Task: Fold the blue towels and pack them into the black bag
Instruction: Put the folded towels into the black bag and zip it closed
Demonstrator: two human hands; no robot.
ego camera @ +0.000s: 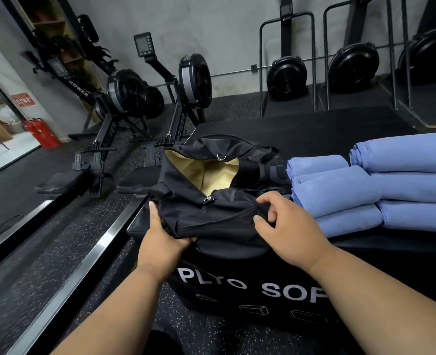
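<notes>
A black bag [219, 213] with a tan lining lies on the black plyo box [301, 129], its top zipped open. My left hand [164, 239] grips the bag's near left corner from below. My right hand [286, 226] pinches the bag's near edge at the right. Right beside the bag, several folded blue towels [381, 180] lie stacked in two rows on the box. Nothing shows inside the bag but the lining.
Two black rowing machines [124, 98] stand on the speckled floor at the left, with more upright machines [352, 62] along the back wall. Red fire extinguishers [42, 131] sit by the glass door. Metal rails [88, 254] run along the floor.
</notes>
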